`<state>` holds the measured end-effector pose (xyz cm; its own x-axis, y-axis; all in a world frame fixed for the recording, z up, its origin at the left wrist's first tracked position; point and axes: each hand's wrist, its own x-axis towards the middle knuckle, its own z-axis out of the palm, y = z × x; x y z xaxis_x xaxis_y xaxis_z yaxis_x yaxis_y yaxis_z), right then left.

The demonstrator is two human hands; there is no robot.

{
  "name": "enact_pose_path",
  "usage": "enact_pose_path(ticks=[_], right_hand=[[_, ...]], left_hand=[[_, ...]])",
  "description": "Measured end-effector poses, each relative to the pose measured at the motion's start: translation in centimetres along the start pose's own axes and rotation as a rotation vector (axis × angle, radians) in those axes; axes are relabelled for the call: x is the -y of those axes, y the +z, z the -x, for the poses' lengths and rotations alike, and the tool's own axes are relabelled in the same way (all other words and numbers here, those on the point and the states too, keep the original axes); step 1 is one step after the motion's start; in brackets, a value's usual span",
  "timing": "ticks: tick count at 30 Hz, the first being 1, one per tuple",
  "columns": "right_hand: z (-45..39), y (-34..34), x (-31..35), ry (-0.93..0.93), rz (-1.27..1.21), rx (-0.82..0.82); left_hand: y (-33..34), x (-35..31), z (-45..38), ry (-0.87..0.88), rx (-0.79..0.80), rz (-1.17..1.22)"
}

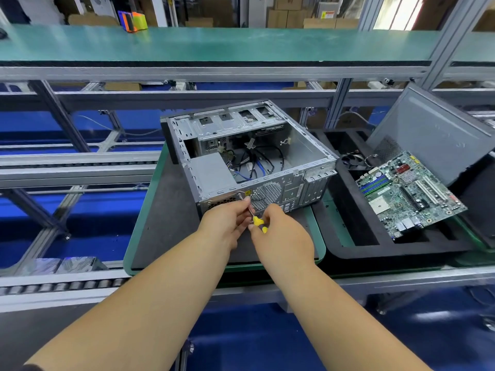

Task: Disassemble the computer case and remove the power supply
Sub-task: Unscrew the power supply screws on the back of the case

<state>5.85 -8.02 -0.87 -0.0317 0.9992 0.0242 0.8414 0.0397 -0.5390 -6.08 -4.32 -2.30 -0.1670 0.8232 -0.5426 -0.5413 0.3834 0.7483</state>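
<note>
An open grey computer case [297, 145] lies on its side on a dark mat, rear panel facing me. Inside at the near left corner sits the grey power supply [211, 172], with loose cables beside it. My right hand [278, 228] grips the yellow-and-black handle of a screwdriver [259, 223]. The metal shaft runs up and left to the rear panel near a yellow sticker. My left hand [227, 220] pinches the shaft close to its tip, right against the rear panel.
A black foam tray [356, 236] on the right holds a green motherboard [409, 194], a small fan [352, 159] and the grey side panel [434, 129] leaning upright. Roller conveyor rails run to the left. A green shelf crosses the back.
</note>
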Motion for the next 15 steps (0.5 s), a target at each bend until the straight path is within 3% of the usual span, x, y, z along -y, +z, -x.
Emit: enact_pose_path(ticks=[3, 8, 15], right_hand=[[-0.56, -0.12, -0.52, 0.081, -0.155, 0.147], [-0.91, -0.52, -0.39, 0.368, -0.734, 0.513], [-0.68, -0.95, -0.49, 0.584, -1.311, 0.736]], left_hand=[[0.15, -0.08, -0.09, 0.030, -0.007, -0.023], [0.23, -0.19, 0.03, 0.039, -0.007, -0.061], [0.21, -0.37, 0.28, 0.028, 0.001, -0.065]])
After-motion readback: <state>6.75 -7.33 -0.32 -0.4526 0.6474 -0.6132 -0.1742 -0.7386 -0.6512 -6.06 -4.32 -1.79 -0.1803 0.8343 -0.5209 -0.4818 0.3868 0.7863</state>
